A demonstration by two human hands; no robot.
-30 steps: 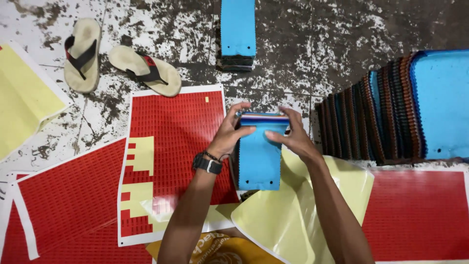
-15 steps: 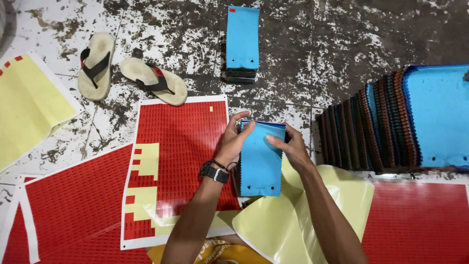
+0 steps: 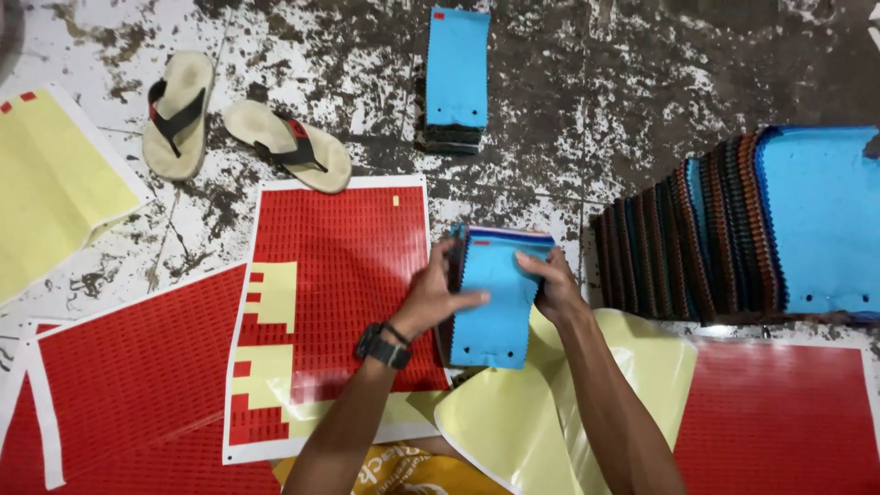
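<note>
Both of my hands hold a stack of fabric swatches with a blue piece on top, just above the floor. My left hand, with a black watch on its wrist, grips the stack's left edge, thumb lying across the blue face. My right hand grips the right edge near the top. Under the stack lies a red sticker sheet with yellow gaps where stickers are gone. A curled yellow backing sheet lies beneath my right forearm.
A second blue-topped swatch stack sits farther up the stained floor. A long fanned row of swatches lies at the right. A pair of sandals is at upper left. More red sheets and a yellow sheet lie around.
The view has shifted, so everything sits lower in frame. My hands have kept hold of the stack, and my left thumb now reaches further across the blue face.
</note>
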